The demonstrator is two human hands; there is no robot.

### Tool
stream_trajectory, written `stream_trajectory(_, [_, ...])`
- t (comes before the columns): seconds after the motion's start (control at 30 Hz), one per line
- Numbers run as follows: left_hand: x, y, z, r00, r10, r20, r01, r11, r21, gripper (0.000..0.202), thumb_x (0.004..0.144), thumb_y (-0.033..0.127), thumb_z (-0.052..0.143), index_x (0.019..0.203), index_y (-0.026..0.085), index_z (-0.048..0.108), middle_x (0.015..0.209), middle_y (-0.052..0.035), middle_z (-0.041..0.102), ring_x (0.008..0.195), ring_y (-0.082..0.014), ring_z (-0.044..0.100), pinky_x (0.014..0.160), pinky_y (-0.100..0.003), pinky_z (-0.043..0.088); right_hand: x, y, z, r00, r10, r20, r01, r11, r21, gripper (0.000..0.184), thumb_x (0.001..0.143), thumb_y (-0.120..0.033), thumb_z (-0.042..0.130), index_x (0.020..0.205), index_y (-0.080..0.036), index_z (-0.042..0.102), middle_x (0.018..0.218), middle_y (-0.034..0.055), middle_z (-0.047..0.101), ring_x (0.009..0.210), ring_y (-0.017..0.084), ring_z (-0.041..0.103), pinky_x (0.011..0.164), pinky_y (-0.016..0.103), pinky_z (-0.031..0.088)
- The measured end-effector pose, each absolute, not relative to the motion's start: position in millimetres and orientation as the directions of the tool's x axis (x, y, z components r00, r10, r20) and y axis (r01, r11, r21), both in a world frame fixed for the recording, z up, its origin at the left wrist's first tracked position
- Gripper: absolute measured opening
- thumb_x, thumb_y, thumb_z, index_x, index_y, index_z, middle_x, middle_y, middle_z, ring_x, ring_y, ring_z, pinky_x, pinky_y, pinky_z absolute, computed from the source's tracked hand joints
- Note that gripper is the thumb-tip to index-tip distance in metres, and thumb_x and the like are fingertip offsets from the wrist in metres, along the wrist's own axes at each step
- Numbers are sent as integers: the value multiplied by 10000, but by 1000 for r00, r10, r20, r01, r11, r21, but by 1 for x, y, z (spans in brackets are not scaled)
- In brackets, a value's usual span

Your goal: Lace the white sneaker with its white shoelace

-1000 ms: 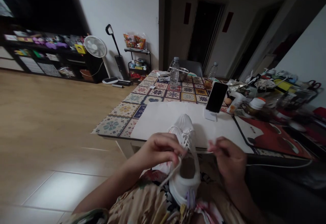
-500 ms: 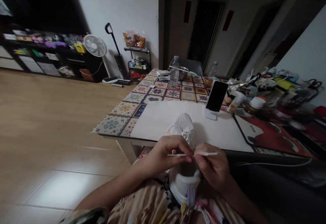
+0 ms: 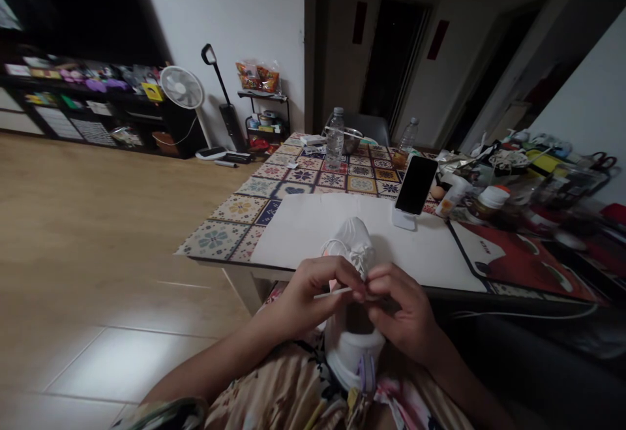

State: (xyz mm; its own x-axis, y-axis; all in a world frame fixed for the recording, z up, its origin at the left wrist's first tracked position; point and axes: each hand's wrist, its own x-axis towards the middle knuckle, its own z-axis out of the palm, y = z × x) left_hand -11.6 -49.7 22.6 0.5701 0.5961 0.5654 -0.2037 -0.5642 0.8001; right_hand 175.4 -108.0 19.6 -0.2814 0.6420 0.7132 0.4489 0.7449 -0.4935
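A white sneaker [image 3: 353, 352] rests between my lap and the table edge, its toe pointing away over the white sheet [image 3: 293, 228] and a purple tab at its heel. Above its opening, my left hand [image 3: 330, 283] pinches a white shoelace [image 3: 328, 294], whose end sticks out to the left. Close against it, my right hand [image 3: 401, 303] is closed too, with fingertips meeting the left ones at the lace. The exact crossing of the lace is hidden behind the fingers.
A phone on a white stand [image 3: 415, 188] stands beyond the shoe. Plastic bottles [image 3: 335, 139] and a metal bowl [image 3: 352, 141] are farther back. At right lie a red mat [image 3: 518, 257], jars and clutter. A fan [image 3: 182, 87] stands by the wall.
My right hand has shifted slightly up and left against the left one. The lace end that stuck out to the right across its fingers no longer shows.
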Motion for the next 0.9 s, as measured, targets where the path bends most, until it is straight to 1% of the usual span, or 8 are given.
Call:
stream_trajectory(0.2, [-7,-52,26,571,719,396,-144,-386,911,230,790,348,745,733,126,724,665,-36,699,619,-125,595,608,-229,458,178,-109,14,-349,470,810,567,795,-217,208,912,-152,573,1091,-258,569,919,35,654,771,177,610,687,308,497])
stream_trajectory(0.27, [-6,-51,26,578,736,353,-177,-309,934,247,763,367,769,732,126,727,650,-27,689,598,-119,579,605,-230,453,181,-111,14,-356,472,807,575,791,-209,220,930,-146,547,1106,-266,599,935,42,653,780,183,602,700,322,490])
stream_trajectory(0.4, [-2,-44,22,582,765,278,-278,-134,951,309,700,402,822,680,121,694,622,-9,660,559,-100,542,558,-208,419,182,-109,12,-197,550,812,403,800,-444,126,939,-230,575,1012,-297,653,986,42,646,936,214,597,799,365,492])
stream_trajectory(0.53, [-1,-27,20,476,838,266,-523,27,852,340,692,378,840,669,136,602,656,-5,667,598,-101,584,584,-184,446,185,-99,10,84,662,744,-62,749,-660,163,895,-410,652,800,-282,616,845,14,660,1040,240,597,940,422,465])
stream_trajectory(0.6, [-7,-17,20,444,851,280,-669,107,736,330,721,339,828,707,155,554,632,19,640,609,-100,606,650,-194,495,193,-95,12,158,756,635,-307,649,-696,228,883,-443,663,768,-276,561,635,-29,570,790,195,620,868,387,507])
stream_trajectory(0.67, [-18,-6,21,484,825,290,-737,205,644,264,778,262,784,777,174,535,495,97,486,430,-48,474,591,-172,493,206,-92,13,147,830,538,-476,536,-697,239,912,-428,629,770,-274,515,497,-84,389,469,127,442,629,283,521])
stream_trajectory(0.77, [-40,8,20,616,710,340,-668,243,703,245,810,247,745,762,182,514,414,130,332,317,-26,206,382,-122,295,231,-88,9,69,857,511,-537,464,-705,263,927,-428,599,753,-273,477,470,-115,221,350,92,144,346,179,284])
stream_trajectory(0.9, [-60,18,15,762,585,276,-397,86,914,322,814,371,735,711,165,510,420,89,395,366,-40,272,407,-143,235,252,-82,-3,-202,821,534,-342,451,-824,404,868,-551,620,658,-252,447,443,-124,231,301,58,118,321,182,192])
